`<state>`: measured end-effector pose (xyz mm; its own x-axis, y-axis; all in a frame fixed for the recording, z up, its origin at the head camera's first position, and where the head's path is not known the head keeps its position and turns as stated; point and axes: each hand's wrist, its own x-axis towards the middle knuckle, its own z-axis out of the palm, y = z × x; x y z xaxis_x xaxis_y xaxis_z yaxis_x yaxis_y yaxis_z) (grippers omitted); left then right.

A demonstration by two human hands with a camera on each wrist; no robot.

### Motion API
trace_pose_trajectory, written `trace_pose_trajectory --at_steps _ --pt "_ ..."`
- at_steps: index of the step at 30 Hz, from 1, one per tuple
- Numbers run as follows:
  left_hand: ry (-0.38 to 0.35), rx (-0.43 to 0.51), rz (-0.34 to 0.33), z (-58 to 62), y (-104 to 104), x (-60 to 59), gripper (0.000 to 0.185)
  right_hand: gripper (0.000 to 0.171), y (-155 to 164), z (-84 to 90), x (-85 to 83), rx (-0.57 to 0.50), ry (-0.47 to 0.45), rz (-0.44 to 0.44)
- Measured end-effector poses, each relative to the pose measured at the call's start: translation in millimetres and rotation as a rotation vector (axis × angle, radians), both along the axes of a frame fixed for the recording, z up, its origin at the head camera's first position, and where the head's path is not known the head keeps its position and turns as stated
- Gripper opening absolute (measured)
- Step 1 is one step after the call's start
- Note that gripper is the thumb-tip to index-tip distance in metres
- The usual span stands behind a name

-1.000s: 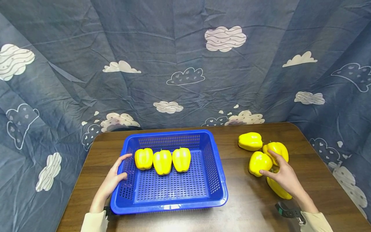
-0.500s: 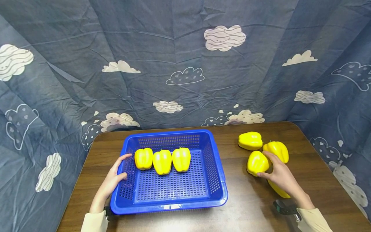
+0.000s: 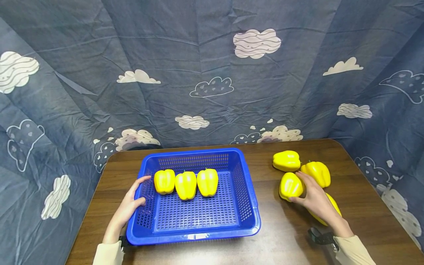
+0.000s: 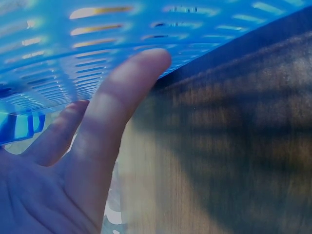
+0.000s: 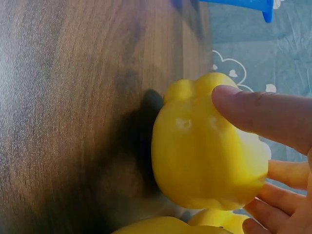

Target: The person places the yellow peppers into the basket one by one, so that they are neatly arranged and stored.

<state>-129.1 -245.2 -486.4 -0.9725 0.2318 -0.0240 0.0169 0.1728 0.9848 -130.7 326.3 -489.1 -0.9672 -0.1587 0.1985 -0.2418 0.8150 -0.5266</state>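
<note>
Both hands are at work on a brown wooden table (image 3: pixel 271 235). On the person's right, the right hand (image 3: pixel 314 200) grasps a yellow bell pepper (image 3: pixel 290 186), fingers over its far side and thumb along the near side; the right wrist view shows the thumb pressed on the pepper's skin and the fingers curled behind it, with the pepper resting on the wood. This held pepper lies to the right of a blue plastic basket (image 3: pixel 243 184), apart from it. Three more yellow peppers lie close by: one at the back (image 3: pixel 286 161), one just behind the fingers (image 3: pixel 318 173), and one partly hidden under the hand and wrist (image 3: pixel 332 206). On the left, the left hand (image 3: pixel 127 208) rests against the basket's left wall, fingers relaxed and straight along the rim, gripping nothing; the left wrist view shows a fingertip touching the blue mesh. Inside the basket, three yellow peppers (image 3: pixel 186 183) stand side by side in a row toward the far end. A blue-grey cloth printed with white clouds (image 3: pixel 212 73) hangs behind and around the table.
</note>
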Motion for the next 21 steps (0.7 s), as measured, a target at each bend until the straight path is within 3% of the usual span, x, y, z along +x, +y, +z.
trace_pose_trajectory --at_steps 9,21 --pt "-0.011 0.015 0.0 -0.4 0 0.1 0.071 0.09 -2 5.3 -0.2 -0.043 0.004 -0.028" --pt "-0.031 0.017 0.006 0.8 0 0.4 0.072 0.087 -27 40.7 -4.3 -0.16 0.084 0.028"
